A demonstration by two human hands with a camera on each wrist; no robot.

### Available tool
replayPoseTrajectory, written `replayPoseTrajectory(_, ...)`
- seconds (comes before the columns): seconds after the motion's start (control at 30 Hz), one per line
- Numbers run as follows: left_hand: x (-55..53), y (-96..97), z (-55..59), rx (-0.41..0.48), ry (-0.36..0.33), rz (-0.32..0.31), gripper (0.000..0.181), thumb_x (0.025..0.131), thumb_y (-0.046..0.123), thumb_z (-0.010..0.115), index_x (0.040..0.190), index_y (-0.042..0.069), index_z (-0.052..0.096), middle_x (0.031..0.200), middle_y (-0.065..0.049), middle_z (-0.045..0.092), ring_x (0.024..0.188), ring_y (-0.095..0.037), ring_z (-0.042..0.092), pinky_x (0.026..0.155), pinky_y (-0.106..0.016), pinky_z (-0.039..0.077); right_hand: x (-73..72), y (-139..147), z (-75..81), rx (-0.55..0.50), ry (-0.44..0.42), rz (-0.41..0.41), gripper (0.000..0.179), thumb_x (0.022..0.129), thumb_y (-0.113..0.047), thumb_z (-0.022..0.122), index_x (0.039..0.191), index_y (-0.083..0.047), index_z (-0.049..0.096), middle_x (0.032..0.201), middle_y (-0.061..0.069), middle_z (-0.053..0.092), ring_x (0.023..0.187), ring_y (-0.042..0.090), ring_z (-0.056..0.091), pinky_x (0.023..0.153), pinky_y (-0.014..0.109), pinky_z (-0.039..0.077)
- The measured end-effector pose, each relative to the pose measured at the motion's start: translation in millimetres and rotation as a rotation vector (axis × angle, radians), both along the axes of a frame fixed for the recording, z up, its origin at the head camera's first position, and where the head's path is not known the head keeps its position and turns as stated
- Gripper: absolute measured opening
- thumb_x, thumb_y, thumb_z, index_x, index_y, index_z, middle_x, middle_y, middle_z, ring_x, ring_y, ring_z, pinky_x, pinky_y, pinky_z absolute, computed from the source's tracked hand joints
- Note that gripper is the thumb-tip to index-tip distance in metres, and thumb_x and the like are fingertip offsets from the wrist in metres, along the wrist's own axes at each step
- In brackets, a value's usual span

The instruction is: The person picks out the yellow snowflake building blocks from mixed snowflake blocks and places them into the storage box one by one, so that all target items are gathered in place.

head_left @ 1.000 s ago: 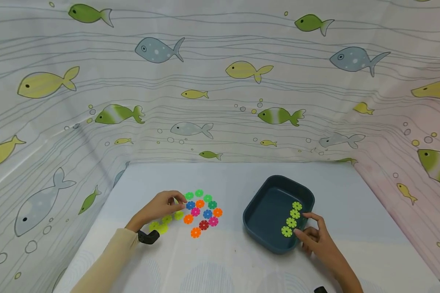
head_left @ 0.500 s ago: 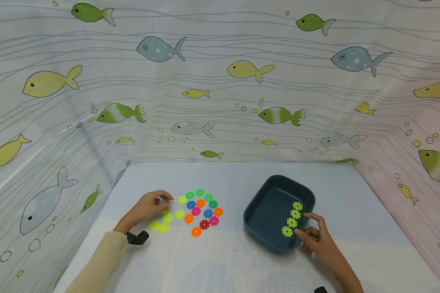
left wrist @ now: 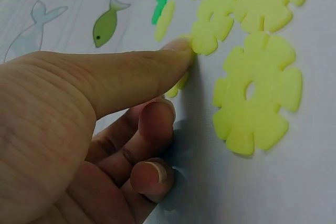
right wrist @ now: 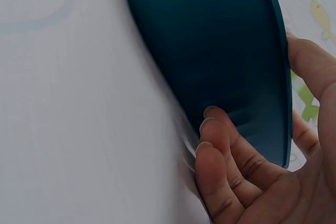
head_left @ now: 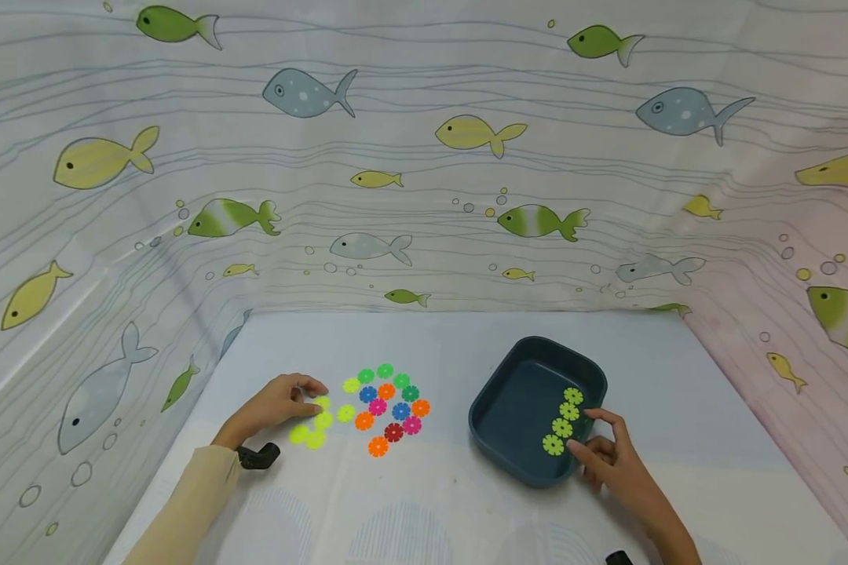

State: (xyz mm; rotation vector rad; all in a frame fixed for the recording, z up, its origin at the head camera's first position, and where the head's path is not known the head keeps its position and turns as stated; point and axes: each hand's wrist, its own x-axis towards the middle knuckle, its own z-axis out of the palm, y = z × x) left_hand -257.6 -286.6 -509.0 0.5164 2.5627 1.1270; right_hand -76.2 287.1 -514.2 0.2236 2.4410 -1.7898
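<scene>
In the head view my left hand (head_left: 277, 404) is at the left of the table, thumb and index finger around the edges of a yellow notched plastic disc (head_left: 322, 402). The left wrist view has that disc (left wrist: 177, 87) mostly hidden behind the thumb, the other fingers curled below. More yellow discs (left wrist: 258, 94) lie flat right beside the thumb. On the right, my right hand (head_left: 618, 463) grips the dark blue tray (head_left: 512, 412) by its right side, thumb at the rim and fingers against the outer wall (right wrist: 231, 66). Several yellow-green discs (head_left: 561, 428) line the tray's right side.
Green, orange, blue, pink and dark red discs (head_left: 393, 432) lie in a loose group between the left hand and the tray. The white table (head_left: 452, 518) is backed and flanked by a fish-print sheet (head_left: 424, 220).
My left hand has moved left from beside the blue disc, uncovering a yellow disc there, then come down around another yellow disc. The right hand and tray have stayed put.
</scene>
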Motion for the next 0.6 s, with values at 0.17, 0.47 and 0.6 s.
replayPoseTrajectory(0.17, -2.7, -0.2, 0.6, -0.020, 0.002, -0.024, 0.028, 0.088, 0.020, 0.083, 0.112, 0.009, 0.074, 0.098, -0.005, 0.064, 0.079, -0.021, 0.053, 0.067, -0.026, 0.045, -0.2, 0.1, 0.0, -0.006, -0.012, 0.000, 0.070, 0.101, -0.032, 0.069, 0.150, -0.027, 0.020, 0.091, 0.016, 0.063, 0.067, 0.028, 0.058, 0.058, 0.037, 0.052)
replayPoseTrajectory(0.47, -3.0, -0.2, 1.2, 0.005, -0.013, -0.005, 0.031, 0.086, 0.021, 0.085, 0.105, 0.007, 0.065, 0.095, -0.007, 0.060, 0.076, -0.020, 0.052, 0.066, -0.027, 0.044, 0.2, 1.3, -0.1, -0.023, -0.001, 0.006, 0.070, 0.101, -0.030, 0.069, 0.151, -0.027, 0.020, 0.091, 0.017, 0.063, 0.066, 0.028, 0.058, 0.057, 0.038, 0.052)
replayPoseTrajectory(0.6, -0.6, 0.0, 3.1, 0.012, -0.036, 0.031, 0.033, 0.085, 0.020, 0.086, 0.102, 0.006, 0.062, 0.093, -0.008, 0.059, 0.075, -0.021, 0.052, 0.066, -0.028, 0.044, 0.9, 0.9, 0.4, -0.020, 0.013, 0.009, 0.069, 0.101, -0.028, 0.069, 0.151, -0.025, 0.021, 0.089, 0.018, 0.062, 0.065, 0.028, 0.058, 0.056, 0.037, 0.052)
